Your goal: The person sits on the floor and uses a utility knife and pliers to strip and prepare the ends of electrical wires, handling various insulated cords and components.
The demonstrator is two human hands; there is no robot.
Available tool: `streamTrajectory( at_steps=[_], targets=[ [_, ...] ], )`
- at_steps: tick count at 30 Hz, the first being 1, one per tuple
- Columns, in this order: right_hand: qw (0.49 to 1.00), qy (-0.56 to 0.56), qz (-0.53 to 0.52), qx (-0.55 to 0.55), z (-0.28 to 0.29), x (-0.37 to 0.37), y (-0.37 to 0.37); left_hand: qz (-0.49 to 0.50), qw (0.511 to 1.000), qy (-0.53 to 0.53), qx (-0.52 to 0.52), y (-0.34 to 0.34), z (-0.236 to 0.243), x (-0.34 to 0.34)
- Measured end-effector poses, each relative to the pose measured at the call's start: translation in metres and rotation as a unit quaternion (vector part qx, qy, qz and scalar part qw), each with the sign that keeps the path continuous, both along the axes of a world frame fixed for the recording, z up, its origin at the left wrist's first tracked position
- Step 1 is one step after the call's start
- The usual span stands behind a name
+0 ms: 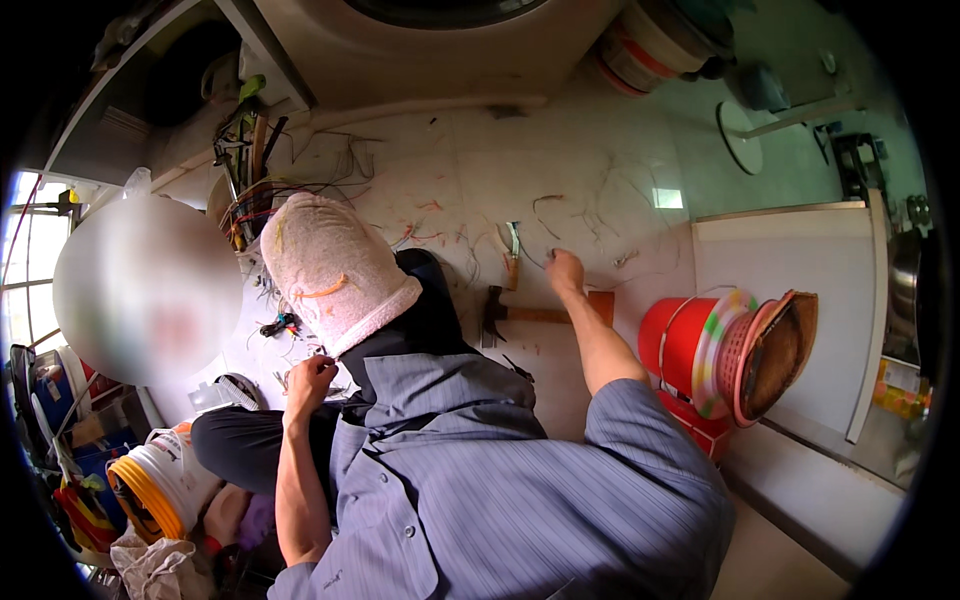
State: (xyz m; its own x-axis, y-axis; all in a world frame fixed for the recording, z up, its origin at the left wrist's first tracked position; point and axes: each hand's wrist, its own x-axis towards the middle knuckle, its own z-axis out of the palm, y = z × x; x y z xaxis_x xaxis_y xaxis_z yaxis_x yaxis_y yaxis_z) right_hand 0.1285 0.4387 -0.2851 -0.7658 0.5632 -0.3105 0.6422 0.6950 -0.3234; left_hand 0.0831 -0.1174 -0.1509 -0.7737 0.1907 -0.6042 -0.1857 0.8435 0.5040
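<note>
Near the hammer (545, 314), right hand (566, 273) curled closed; beside the pink cloth (335, 265), left hand (312, 380) pinched; contents unclear.

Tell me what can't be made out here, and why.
In the head view:
Anything the bare left hand or bare right hand pinches: too small.
Part of the brown wooden hammer handle: hidden by the bare right forearm.
Whatever the pale round patch covers: blurred.
Top of the beige round-doored appliance: cut off by the upper edge.
</note>
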Motion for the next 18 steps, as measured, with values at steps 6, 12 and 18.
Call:
streamTrajectory(
  at_steps=[6, 12, 18],
  targets=[
    [0.987, -0.048, 0.123, -0.093, 0.0, 0.004, -0.053, -0.037, 0.998, 0.053, 0.006, -0.033, -0.011, -0.01],
    [0.948, 0.056, 0.036, -0.311, 0.106, -0.09, -0.092, 0.019, 0.985, 0.167, -0.023, -0.095, -0.004, -0.06],
    [0.898, 0.322, 0.246, -0.17, 0.251, -0.192, -0.187, 0.232, 0.972, 0.036, -0.03, -0.139, -0.066, -0.05]
  ],
)
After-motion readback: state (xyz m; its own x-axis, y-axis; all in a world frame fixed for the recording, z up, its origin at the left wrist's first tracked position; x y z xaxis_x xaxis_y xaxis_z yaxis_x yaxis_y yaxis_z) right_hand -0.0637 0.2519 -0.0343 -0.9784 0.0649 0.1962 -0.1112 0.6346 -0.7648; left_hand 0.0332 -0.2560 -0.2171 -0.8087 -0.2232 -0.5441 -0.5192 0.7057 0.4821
